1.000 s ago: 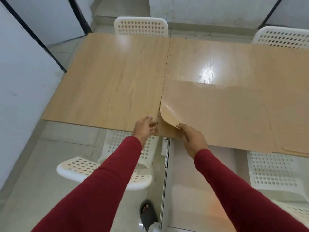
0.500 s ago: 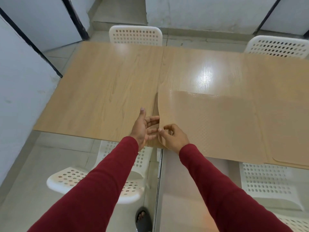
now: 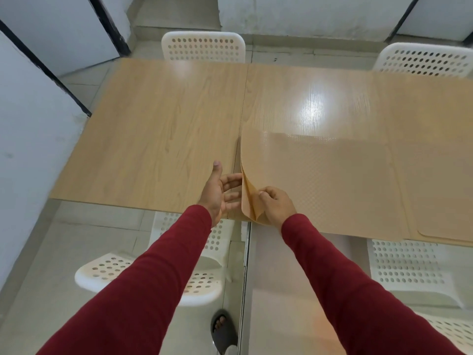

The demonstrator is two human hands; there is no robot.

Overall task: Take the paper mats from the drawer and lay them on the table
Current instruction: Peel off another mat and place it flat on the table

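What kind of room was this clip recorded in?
Probably a plain dining or canteen-style room: two wood-look tables pushed end to end, white perforated plastic chairs tucked in on both sides, a tiled floor and bare pale walls.

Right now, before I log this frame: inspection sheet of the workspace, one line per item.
Surface: two wood-grain tables pushed together, seam down the middle, glare on the right one.
Job's things: paper mat lying on the right table, its near-left corner peeled up; another mat at the right edge.
Clutter: nothing seen.
Grippers: right hand pinches the lifted corner; left hand open beside it, fingers spread, holding nothing.
Cables: nothing seen.
Surroundings: white perforated chairs on both sides, tiled floor, pale walls, a sandalled foot below.
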